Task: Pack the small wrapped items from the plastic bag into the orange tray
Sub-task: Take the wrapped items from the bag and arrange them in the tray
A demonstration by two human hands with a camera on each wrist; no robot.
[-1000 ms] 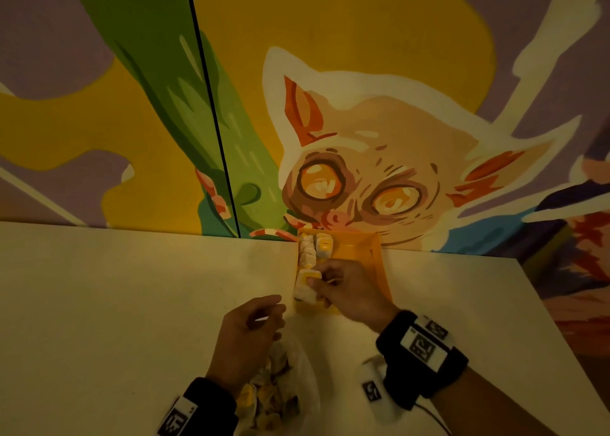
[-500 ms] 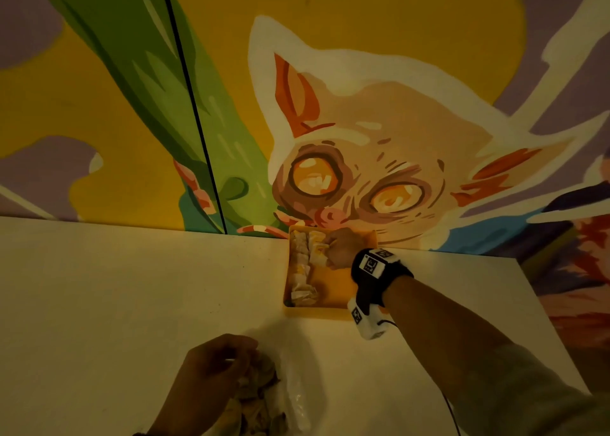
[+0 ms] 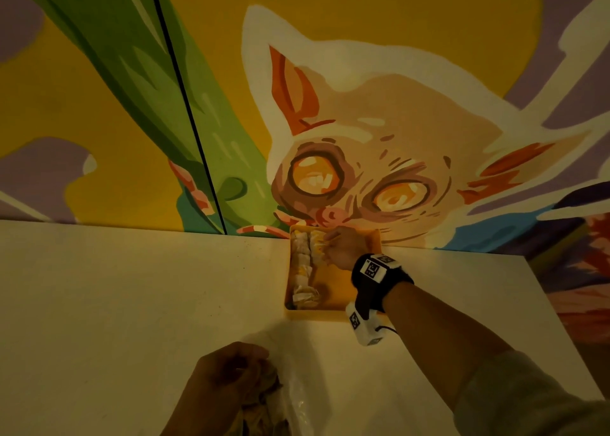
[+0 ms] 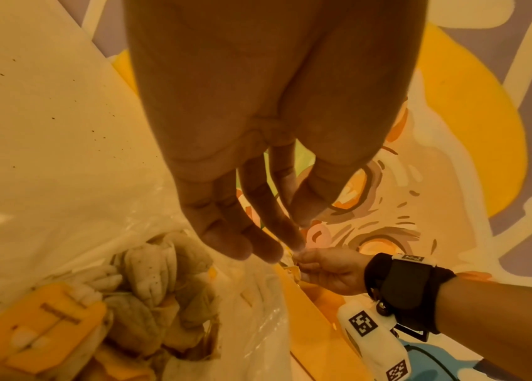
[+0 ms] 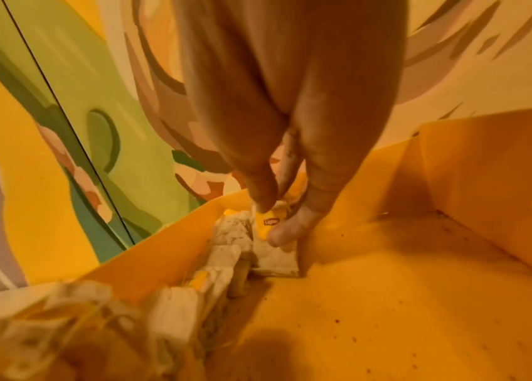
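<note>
The plastic bag (image 4: 258,296) is thin, clear film, crinkled and shiny. The tea bags (image 5: 222,257) in the orange tray (image 5: 388,296) look like soft, matt, wrinkled paper. The tray is smooth, matt plastic with dark specks. The tabletop (image 3: 132,287) is pale, smooth and matt.

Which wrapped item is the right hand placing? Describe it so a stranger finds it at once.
Find the orange tray against the painted wall. Wrapped items line its left side. The one meant stands at the far end, second row, pinched by the right hand: it alone shows a yellow tag under the fingertips.
</note>
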